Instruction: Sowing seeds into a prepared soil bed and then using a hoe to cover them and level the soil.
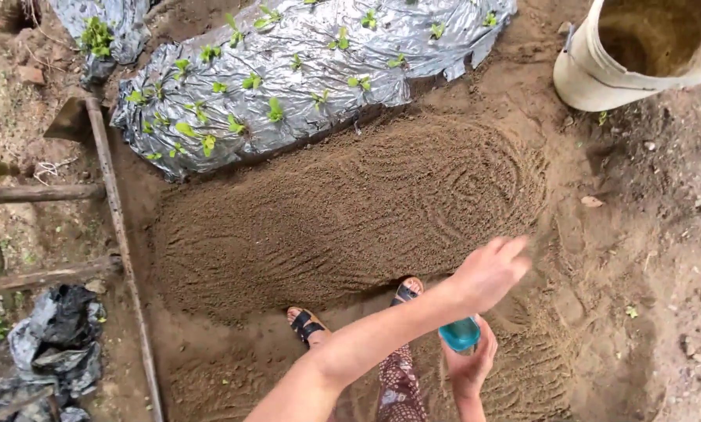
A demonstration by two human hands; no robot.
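two beds lie side by side in the dirt. the far one, the covered bed (288, 70), is wrapped in silvery plastic sheeting, and small green seedlings (210, 141) stand up through holes all along it, so that bed looks finished. the near one, the bare bed (343, 211), is a long mound of brown soil raked into fine curved lines; no cover and no plants show on it, so by the look of things it is shaped and smoothed but not yet planted or covered.

the left hand (487, 273) reaches across from the lower left, out over the near right end of the bare bed, fingers loosely spread and blurred with motion; whether anything small sits in it i cannot tell. the right hand (469, 363) is lower, near the body, wrapped around a small teal container (460, 334) held upright, just under the left forearm. two sandalled feet (311, 324) stand at the near edge of the mound.

round about, a long-handled hoe (112, 203) lies along the left of the bare bed, crumpled black plastic (57, 340) sits at the lower left, and a pale bucket (600, 74) with soil in it stands at the upper right.
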